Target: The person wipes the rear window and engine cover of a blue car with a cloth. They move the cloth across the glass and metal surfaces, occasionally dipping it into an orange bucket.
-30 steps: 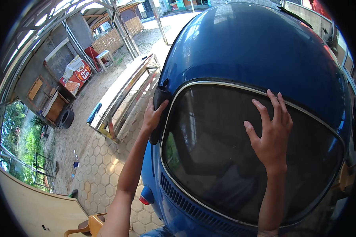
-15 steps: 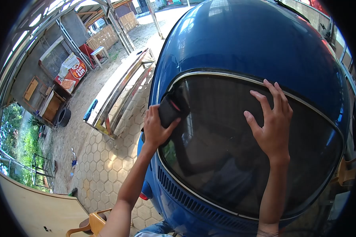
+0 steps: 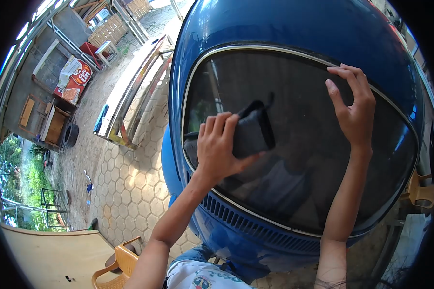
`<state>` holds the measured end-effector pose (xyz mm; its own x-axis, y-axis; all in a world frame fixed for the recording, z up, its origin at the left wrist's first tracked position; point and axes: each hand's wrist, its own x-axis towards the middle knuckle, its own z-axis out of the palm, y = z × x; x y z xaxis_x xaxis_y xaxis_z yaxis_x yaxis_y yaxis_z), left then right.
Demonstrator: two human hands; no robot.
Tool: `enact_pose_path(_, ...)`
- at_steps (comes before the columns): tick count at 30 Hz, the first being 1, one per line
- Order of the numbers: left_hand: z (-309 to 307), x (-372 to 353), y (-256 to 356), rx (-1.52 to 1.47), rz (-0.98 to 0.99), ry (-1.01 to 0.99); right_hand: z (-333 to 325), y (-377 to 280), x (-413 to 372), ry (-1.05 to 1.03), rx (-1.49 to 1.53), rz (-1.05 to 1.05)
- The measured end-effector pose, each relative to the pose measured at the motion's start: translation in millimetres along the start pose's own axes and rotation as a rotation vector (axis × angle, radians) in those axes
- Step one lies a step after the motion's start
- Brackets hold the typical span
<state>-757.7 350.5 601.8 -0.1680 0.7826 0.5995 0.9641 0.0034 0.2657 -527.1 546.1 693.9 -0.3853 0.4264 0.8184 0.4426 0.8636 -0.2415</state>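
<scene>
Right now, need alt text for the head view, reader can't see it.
Left hand grips a dark pouch-like item over the dark window of a blue car; the right hand, fingers curved, is at the window's upper edge. A bench stands on paving to the left.

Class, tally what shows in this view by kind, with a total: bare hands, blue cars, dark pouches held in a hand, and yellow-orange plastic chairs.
Bare hands: 2 (left hand, right hand)
Blue car: 1
Dark pouch: 1
Plastic chairs: 2 (lower-left chair, right-edge chair)
Total: 6
</scene>
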Motion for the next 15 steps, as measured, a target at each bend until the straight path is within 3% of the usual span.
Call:
enact_pose_path(3, -1, -85, 23, -0.029, 0.149, -0.099, -14, 18, -1, 0.077, -0.043, 0.065)
enact_pose_path(6, 0, -112, 29, -0.093, 0.211, -0.143, -22, 27, -2, 0.131, -0.045, 0.145)
enact_pose_path(9, 4, -43, 36, -0.045, 0.088, 0.001, -29, 38, -3, 0.156, -0.060, 0.147)
enact_pose_path(12, 15, 55, 50, 0.009, 0.148, 0.144, -38, 63, -8, 0.246, -0.140, 0.092)
enact_pose_path(15, 18, 67, 66, 0.012, 0.210, 0.166, -58, 72, -10, 0.165, -0.360, 0.195)
